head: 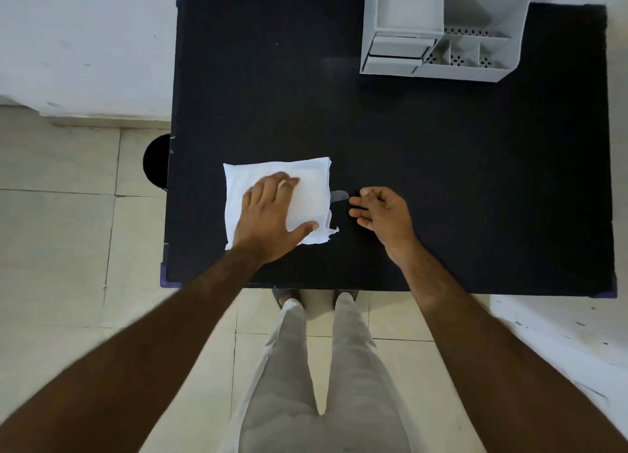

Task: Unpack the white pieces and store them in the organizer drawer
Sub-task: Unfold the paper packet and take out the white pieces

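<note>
A flat white packet [312, 177] lies on the black table [441, 181], left of centre near the front edge. Its right lower corner is torn, with a ragged strip sticking out. My left hand [272, 215] lies flat on the packet, fingers spread, pressing it down. My right hand [384, 213] hovers just right of the packet, fingers loosely curled and apart, holding nothing that I can see. A small pale scrap [338, 196] lies on the table between the packet and my right hand. The grey organizer [438, 28] with its drawer [396, 50] stands at the far right.
The organizer has several open compartments beside the drawer stack. A dark round object [157, 162] sits on the tiled floor by the table's left edge. My legs stand at the table's front edge. White walls border the table at the back and right.
</note>
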